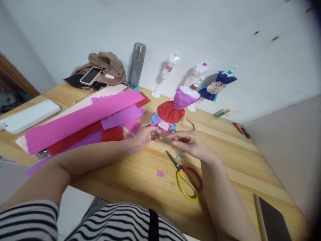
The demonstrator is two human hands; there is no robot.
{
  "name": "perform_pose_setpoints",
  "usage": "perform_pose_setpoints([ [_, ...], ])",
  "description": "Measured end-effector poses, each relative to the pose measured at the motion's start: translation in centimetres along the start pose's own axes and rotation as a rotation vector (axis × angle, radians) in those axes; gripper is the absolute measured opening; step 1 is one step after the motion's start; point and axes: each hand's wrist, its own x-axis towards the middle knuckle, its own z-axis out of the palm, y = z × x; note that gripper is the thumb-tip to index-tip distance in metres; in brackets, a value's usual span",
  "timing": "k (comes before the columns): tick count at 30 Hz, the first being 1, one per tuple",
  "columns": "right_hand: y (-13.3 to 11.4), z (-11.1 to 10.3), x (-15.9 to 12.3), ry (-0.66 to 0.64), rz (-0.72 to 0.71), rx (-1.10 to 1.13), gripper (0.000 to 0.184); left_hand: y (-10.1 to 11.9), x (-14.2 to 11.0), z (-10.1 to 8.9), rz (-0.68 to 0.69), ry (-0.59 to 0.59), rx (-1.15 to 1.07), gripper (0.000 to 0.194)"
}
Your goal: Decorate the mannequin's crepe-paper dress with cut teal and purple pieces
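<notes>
Scissors (178, 166) with red and yellow handles lie on the wooden table (233, 160), nearer than your right hand (192, 144) — its forefinger and thumb point left, slightly parted. Your left hand (147, 136) curls loosely beside pink-and-blue paper pieces (164, 125); whether it pinches anything, I cannot tell. Red crepe paper (170, 112) sits just beyond.

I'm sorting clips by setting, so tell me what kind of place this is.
Probably a paper-craft corner in a home or small studio: scissors lie open on the wooden table, beside a purple paper flower cutout, with crepe paper sheets piled left.
</notes>
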Motion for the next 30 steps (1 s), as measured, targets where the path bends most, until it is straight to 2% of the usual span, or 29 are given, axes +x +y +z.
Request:
perform_pose_setpoints([
  [2,0.0,0.1,0.2,0.039,0.018,0.019,0.037,-0.1,-0.1,0.0,0.024,0.003,0.009,0.011],
  [4,0.3,0.3,0.4,0.069,0.039,0.003,0.042,-0.3,-0.3,0.0,0.068,0.001,0.013,0.019],
  [7,1.2,0.5,0.7,0.069,0.05,-0.031,0.046,-0.4,-0.4,0.0,0.098,-0.008,0.018,0.025],
  [13,1.4,0.5,0.3,0.051,0.031,-0.052,0.038,-0.2,-0.3,-0.1,0.049,-0.001,0.034,0.017],
  [19,1.0,1.0,0.7,-0.003,0.044,0.03,0.052,-0.1,-0.3,-0.1,0.035,0.009,0.029,0.01],
  [25,1.5,1.4,1.1,0.026,0.073,0.008,0.053,-0.2,-0.5,-0.3,0.089,-0.008,0.04,0.023],
  [30,1.6,1.3,1.0,0.009,0.069,0.042,0.051,-0.3,-0.2,-0.3,0.079,-0.031,0.066,0.025],
])
